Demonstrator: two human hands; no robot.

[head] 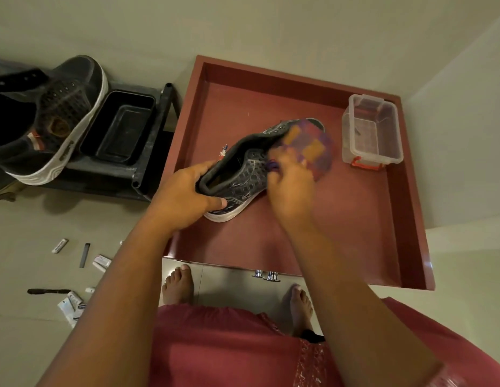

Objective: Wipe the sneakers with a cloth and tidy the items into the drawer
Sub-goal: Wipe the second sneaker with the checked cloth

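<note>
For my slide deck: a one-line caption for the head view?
Left hand steadies a dark sneaker over the open drawer while right hand wipes with a cloth.

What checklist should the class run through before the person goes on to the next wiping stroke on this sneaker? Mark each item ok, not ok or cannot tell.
1. Sneaker held steady: ok, the left hand grips its heel opening.
2. Cloth in hand: ok, the right hand holds it against the upper, though blurred.
3. Sneaker resting on the drawer floor: cannot tell.
4. Second sneaker wiped: cannot tell; it sits on the rack beside the black tray.
5. Small items tidied away: not ok, they lie on the floor.
6. Clear box ready in drawer: ok, open.
</note>
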